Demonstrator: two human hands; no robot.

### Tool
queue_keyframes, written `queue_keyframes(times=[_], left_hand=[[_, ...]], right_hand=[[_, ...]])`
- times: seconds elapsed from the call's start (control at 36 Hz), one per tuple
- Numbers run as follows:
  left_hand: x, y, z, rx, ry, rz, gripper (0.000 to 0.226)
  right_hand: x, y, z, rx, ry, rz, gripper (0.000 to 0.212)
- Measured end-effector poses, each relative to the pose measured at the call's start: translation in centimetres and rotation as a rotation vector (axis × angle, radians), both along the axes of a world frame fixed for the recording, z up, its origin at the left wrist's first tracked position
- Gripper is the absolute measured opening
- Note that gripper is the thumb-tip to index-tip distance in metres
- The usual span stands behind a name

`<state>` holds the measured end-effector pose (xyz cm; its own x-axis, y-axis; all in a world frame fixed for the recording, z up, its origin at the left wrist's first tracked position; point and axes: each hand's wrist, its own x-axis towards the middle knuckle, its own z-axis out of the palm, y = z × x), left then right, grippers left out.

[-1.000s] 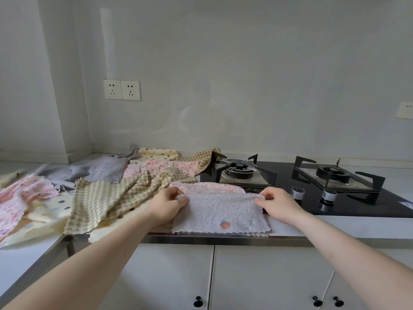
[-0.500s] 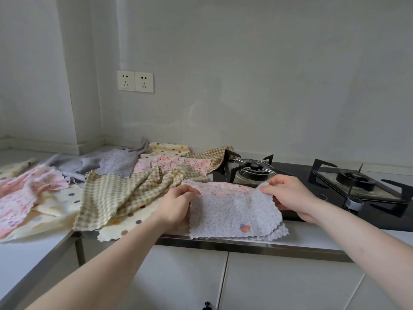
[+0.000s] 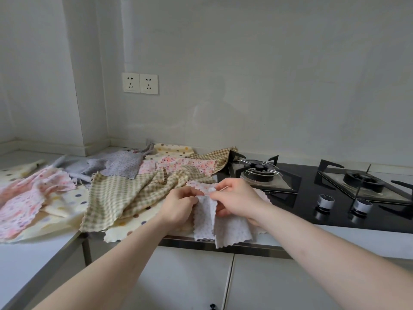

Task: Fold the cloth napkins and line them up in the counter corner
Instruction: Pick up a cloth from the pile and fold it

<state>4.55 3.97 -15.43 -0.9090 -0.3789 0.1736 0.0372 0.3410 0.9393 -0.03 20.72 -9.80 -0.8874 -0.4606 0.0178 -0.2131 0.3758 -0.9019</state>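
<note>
Left hand (image 3: 178,205): our grip pinches the grey napkin (image 3: 225,227) beside the stove (image 3: 312,198).
Right hand (image 3: 237,198): pinches its top edge too.
Hidden: napkin's middle fold.

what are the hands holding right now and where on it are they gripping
Both the left hand and the right hand pinch the top edge of the pale lilac dotted cloth napkin, which hangs folded below them.

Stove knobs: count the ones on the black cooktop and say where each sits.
2. The left knob and the right knob sit side by side at the front of the cooktop, between the two burners. None appears hidden.
</note>
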Motion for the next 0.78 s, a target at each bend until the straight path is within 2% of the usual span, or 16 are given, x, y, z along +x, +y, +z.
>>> queue_keyframes(times=[0.25, 0.33, 0.39, 0.44, 0.53, 0.61, 0.78], left_hand=[[0.5, -0.1, 0.2, -0.007, 0.001, -0.023, 0.034], [0.5, -0.1, 0.3, 0.088, 0.004, -0.034, 0.036], [0.5, -0.2, 0.3, 0.083, 0.012, -0.035, 0.034], [0.7, -0.1, 0.4, 0.037, 0.012, -0.044, 0.032], [0.5, 0.0, 0.3, -0.033, 0.003, -0.034, 0.016], [0.3, -0.1, -0.1, -0.058, -0.017, -0.062, 0.028], [0.4, 0.1, -0.4, -0.050, 0.132, -0.073, 0.021]], right_hand=[[0.2, 0.2, -0.3, -0.073, -0.066, 0.093, 0.014], [-0.2, 1.7, -0.2, -0.069, 0.081, 0.047, 0.010], [-0.7, 2.9, -0.6, -0.006, 0.252, -0.045, 0.010], [-1.3, 4.0, -1.4, 0.068, 0.340, -0.116, 0.014], [-2.0, 5.0, -3.0, 0.101, 0.275, -0.149, 0.021], [-2.3, 5.3, -4.0, 0.068, 0.205, -0.157, 0.023], [-2.9, 5.1, -3.3, 0.010, 0.144, -0.105, 0.028]])
